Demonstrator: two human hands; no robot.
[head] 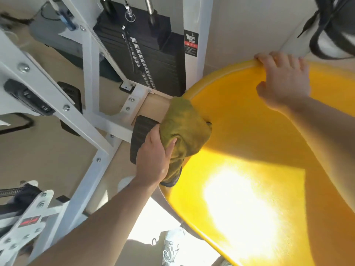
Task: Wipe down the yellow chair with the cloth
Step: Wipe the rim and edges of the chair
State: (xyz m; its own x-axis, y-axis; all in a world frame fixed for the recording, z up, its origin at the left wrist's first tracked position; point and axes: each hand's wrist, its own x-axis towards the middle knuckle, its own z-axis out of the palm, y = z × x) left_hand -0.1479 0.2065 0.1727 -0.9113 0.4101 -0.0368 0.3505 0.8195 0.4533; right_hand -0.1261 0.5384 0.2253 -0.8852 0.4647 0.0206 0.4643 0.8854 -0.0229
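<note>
The yellow chair (249, 135) fills the right half of the head view, its smooth plastic shell lit by a bright patch of sun low down. An olive-green cloth (184, 127) lies bunched over the chair's left rim. My left hand (153, 160) grips the cloth from the left, thumb pressed into its folds. My right hand (284, 79) holds the chair's upper edge, fingers curled over the rim.
A white-framed weight machine (92, 77) with a black weight stack (149, 60) stands close on the left. A black foot pad (140, 135) sits right beside the cloth. A pale wall (249, 25) is behind the chair. A grey shoe (172, 244) shows on the sunlit floor below.
</note>
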